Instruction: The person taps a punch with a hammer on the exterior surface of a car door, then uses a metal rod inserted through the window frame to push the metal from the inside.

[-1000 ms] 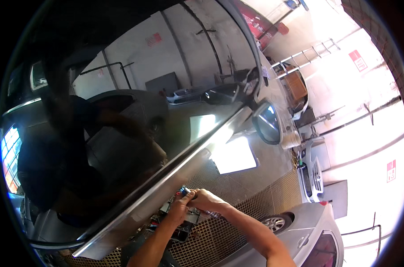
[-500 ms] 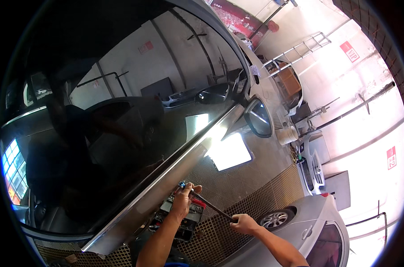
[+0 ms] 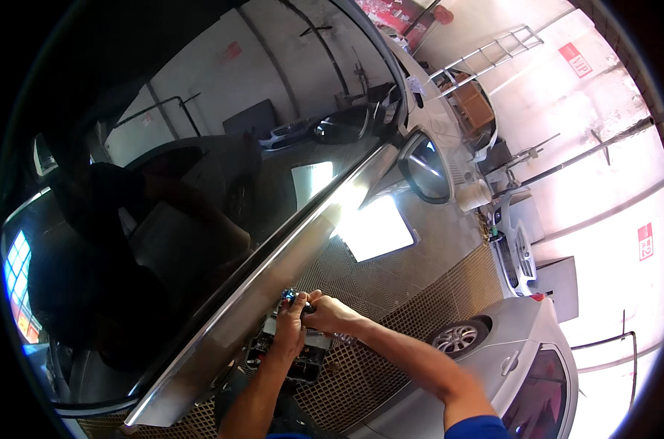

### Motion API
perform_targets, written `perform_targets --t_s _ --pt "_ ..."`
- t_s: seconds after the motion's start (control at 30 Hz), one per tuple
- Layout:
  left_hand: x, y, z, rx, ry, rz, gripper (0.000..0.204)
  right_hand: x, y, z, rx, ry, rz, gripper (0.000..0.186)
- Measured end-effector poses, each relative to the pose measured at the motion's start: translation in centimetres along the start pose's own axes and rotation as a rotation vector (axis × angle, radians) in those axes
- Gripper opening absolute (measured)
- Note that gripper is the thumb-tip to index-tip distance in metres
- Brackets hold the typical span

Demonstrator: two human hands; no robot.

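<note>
Blue-tipped small tool sits pinched between both hands, near and centre, just beside the chrome window trim of the dark car door. Left hand wraps closed under it, right hand closes over it, likely steadying it. Tool mostly hidden, dark with blue end. Open tool case lies below on the grating.

Seen from above, two bare hands meet just beside the shiny lower edge of a dark car window. The left hand and right hand touch, closed together around a small blue-tipped tool. Below them an open toolbox sits on a metal floor grate. A silver car is parked nearby.
</note>
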State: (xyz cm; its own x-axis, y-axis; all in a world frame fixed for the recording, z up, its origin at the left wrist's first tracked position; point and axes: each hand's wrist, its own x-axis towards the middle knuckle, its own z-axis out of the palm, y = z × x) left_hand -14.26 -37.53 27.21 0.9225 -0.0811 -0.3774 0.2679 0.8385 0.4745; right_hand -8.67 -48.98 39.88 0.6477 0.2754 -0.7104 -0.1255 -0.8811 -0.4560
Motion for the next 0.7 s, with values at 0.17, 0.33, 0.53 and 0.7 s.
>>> perform_targets --t_s 0.17,0.33,0.53,0.7 --pt "-0.4 -0.5 1.4 0.081 0.024 -0.069 0.026 -13.9 7.4 -0.2 -0.117 0.171 0.321 0.036" --pt "0.4 0.4 1.0 0.091 0.049 -0.088 0.024 -15.1 16.9 2.5 -0.196 0.156 0.269 0.037" --pt "0.2 0.6 -0.2 0.071 -0.004 -0.154 0.023 -8.5 6.9 1.8 -0.031 0.017 0.215 0.042" --pt "-0.9 1.9 0.9 0.03 0.094 -0.114 0.025 0.8 0.1 1.1 0.26 -0.143 0.032 0.037"
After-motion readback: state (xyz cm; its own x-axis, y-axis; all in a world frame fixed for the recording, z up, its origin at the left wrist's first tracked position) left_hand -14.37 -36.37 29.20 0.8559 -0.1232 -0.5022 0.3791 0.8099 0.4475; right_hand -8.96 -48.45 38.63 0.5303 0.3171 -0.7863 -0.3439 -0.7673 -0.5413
